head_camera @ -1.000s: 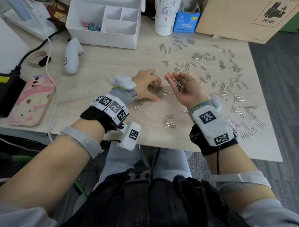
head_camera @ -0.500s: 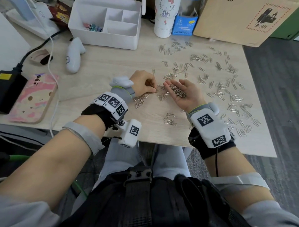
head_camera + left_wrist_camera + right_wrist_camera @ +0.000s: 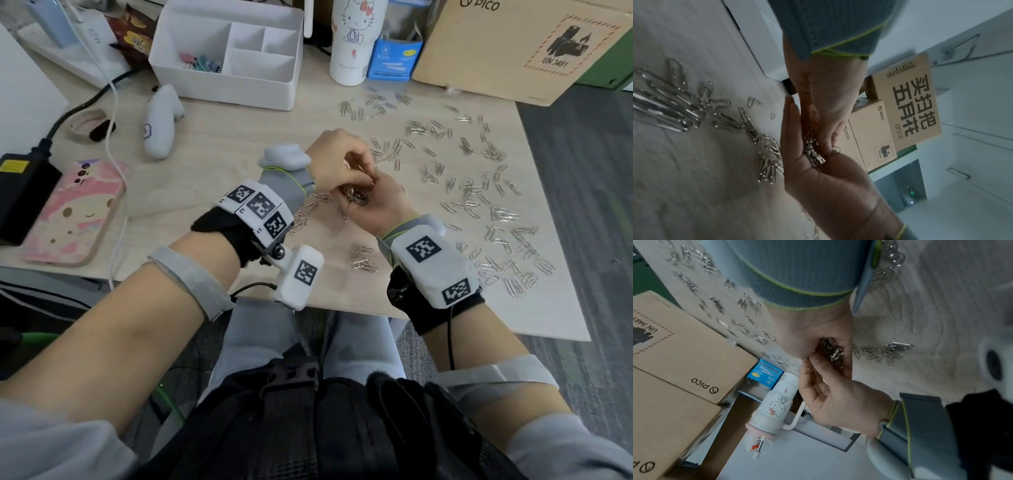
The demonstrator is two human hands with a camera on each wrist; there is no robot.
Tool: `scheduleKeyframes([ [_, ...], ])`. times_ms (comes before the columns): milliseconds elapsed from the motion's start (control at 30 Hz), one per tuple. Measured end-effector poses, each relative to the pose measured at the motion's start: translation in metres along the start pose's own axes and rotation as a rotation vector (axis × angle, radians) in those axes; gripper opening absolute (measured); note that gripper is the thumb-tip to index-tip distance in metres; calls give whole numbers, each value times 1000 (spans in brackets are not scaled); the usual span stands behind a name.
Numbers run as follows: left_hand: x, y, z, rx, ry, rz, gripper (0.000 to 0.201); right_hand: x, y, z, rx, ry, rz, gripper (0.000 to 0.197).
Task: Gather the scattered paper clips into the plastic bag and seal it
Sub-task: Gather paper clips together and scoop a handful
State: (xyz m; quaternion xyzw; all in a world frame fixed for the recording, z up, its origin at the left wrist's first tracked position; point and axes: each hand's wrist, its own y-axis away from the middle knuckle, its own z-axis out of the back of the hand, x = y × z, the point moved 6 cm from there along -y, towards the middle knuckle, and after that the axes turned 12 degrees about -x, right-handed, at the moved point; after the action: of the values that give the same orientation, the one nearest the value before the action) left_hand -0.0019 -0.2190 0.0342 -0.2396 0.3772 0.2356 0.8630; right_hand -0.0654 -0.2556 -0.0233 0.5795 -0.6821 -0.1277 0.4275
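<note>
Silver paper clips (image 3: 479,202) lie scattered over the right half of the wooden table (image 3: 222,154). My right hand (image 3: 380,212) is palm up just above the table, fingers curled round a heap of paper clips (image 3: 356,198). My left hand (image 3: 337,161) reaches over that palm with its fingertips bunched on a few clips. In the left wrist view the left hand (image 3: 830,105) meets the right hand (image 3: 830,178) with clips (image 3: 810,146) between them. The right wrist view shows the right hand (image 3: 813,332) cupping clips (image 3: 833,352) and the left hand (image 3: 838,399) touching it. No plastic bag is in view.
At the back stand a white organizer (image 3: 233,58), a white bottle (image 3: 352,41), a blue box (image 3: 394,58) and a cardboard box (image 3: 513,48). A phone (image 3: 72,212), a black adapter (image 3: 24,192) and a white controller (image 3: 159,123) lie left. Small clip piles (image 3: 364,260) sit near the front edge.
My left hand has left the table beside the right hand and come over the right palm with clips. The right hand's fingers have curled up round its heap.
</note>
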Motion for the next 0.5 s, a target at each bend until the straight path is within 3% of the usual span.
scheduleKeyframes([
  [133, -6, 3, 6, 30, 6, -28, 16, -1, 2, -1, 27, -61, -39, 34],
  [267, -6, 7, 34, -107, 52, -25, 17, 2, -1, 5, 4, -98, -26, 29],
  [333, 6, 12, 45, -110, -49, 44, 29, 3, -2, 7, -16, -103, -25, 31],
  [500, 40, 41, 38, 244, -578, 220, 87, 5, -2, 9, -33, -107, -4, 28],
])
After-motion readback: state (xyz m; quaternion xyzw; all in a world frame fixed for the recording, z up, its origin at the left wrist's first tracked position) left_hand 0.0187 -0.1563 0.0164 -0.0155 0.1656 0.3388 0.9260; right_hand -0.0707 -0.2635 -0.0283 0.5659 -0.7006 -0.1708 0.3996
